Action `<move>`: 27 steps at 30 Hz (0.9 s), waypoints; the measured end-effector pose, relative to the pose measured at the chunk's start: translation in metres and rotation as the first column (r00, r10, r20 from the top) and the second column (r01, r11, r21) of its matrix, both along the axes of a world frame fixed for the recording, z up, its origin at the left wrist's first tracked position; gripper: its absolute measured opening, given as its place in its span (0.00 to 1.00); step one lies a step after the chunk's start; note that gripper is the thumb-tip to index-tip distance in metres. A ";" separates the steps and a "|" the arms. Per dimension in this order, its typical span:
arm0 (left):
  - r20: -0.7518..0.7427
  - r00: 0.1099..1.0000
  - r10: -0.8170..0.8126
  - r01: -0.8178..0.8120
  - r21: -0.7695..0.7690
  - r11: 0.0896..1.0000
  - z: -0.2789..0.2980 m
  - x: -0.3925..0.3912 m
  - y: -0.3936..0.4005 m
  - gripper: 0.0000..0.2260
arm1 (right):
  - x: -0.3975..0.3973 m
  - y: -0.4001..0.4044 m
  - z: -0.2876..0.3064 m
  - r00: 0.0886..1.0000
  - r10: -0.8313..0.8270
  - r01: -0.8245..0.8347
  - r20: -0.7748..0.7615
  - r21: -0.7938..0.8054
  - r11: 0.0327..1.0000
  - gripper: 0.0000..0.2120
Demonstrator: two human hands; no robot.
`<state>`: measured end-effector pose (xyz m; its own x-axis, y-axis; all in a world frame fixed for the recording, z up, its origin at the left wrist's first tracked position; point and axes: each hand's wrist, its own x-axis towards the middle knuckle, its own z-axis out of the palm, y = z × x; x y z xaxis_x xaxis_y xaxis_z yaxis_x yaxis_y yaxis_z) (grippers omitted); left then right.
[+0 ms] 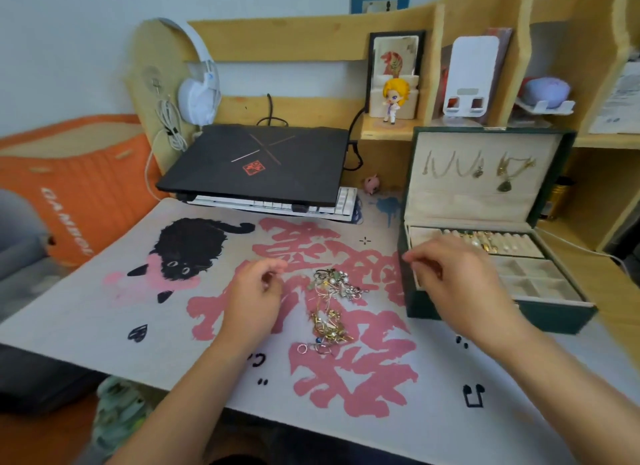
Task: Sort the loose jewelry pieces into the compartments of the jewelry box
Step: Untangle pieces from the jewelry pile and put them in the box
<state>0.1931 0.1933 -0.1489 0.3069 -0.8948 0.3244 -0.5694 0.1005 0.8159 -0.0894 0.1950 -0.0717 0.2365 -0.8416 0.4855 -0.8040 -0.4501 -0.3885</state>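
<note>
- We see a tangled pile of jewelry [332, 303] lying on a printed cloth mat [104, 312] that covers the counter; the pile mixes silver chains, gold pieces and small pearls, with two thin rings at its 6 o'clock end.
- Our left hand [254, 298] hovers just beside the pile at its 9 o'clock side, fingers curled inward with thumb and forefinger close together; whether they pinch a small piece we cannot tell, because the spot is blurred.
- Our right hand [453, 277] hangs at 3 o'clock of the pile, over the front left corner of the jewelry box [502, 312], fingers loosely bent and pointing toward 9 o'clock; we see nothing in it, though its fingertips are blurred.
- The box is dark green outside, rectangular, lined with pale cream fabric. Its lid stands open at 12 o'clock, with thin necklaces [485, 168] hanging inside it.
- In the tray, a padded ring row at the back holds gold and pearl pieces, and square compartments sit in front of it.
- The mat bears a fuzzy black cat and large pink brush-like characters.
- At 12 o'clock of the pile, a closed matte black laptop [256, 163] rests on a white keyboard [343, 205].
- White headphones [201, 90] hang from the wooden shelf [277, 45], and a small blond figurine [394, 99] stands in a shelf nook.
</note>
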 end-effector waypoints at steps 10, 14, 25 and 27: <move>0.438 0.892 -0.116 0.059 0.141 0.988 -0.012 -0.011 -0.021 0.08 | 0.091 -0.059 -0.066 0.998 0.033 -0.045 0.057 0.222 0.974 0.09; 0.331 0.939 -0.093 0.050 0.136 0.989 -0.012 -0.007 -0.021 0.07 | 0.102 -0.069 -0.066 1.000 0.015 -0.009 -0.022 0.260 0.966 0.11; -0.149 0.988 -0.042 0.044 0.012 0.999 0.001 0.002 -0.007 0.08 | 0.099 -0.072 -0.075 0.989 -0.015 -0.031 0.149 0.303 0.952 0.04; -0.167 0.985 -0.051 0.053 0.012 0.998 0.002 0.001 -0.006 0.09 | 0.098 -0.071 -0.073 0.984 -0.007 -0.048 0.179 0.299 0.953 0.03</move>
<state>0.1945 0.1871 -0.1471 0.3082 -0.9157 0.2580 -0.4200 0.1124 0.9005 0.0090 0.1242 -0.1450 0.1893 -0.9507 0.2457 -0.7023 -0.3060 -0.6428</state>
